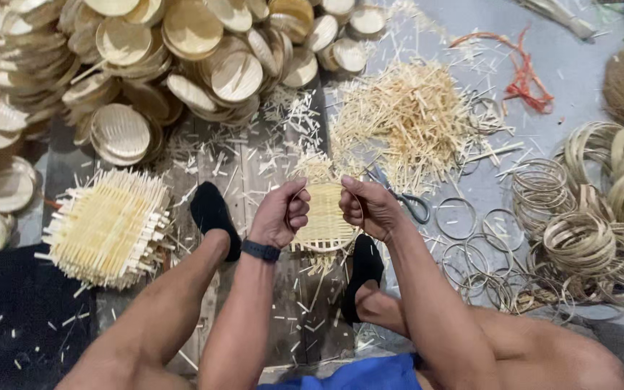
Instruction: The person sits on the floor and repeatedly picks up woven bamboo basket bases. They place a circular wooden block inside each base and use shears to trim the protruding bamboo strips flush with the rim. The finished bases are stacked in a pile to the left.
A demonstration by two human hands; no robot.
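A small woven bamboo mat with a thin bamboo ring around its edge is held between both my hands above the floor. My left hand grips its left rim, fingers curled; a black band sits on that wrist. At the right rim my right hand is closed on the ring. Black-socked feet rest on the floor below and beside the mat.
A stack of square woven mats lies at left. Finished round bamboo trays pile across the back. Bamboo offcuts heap behind my hands, scissors beside them. Loose rings and coiled bamboo hoops fill the right.
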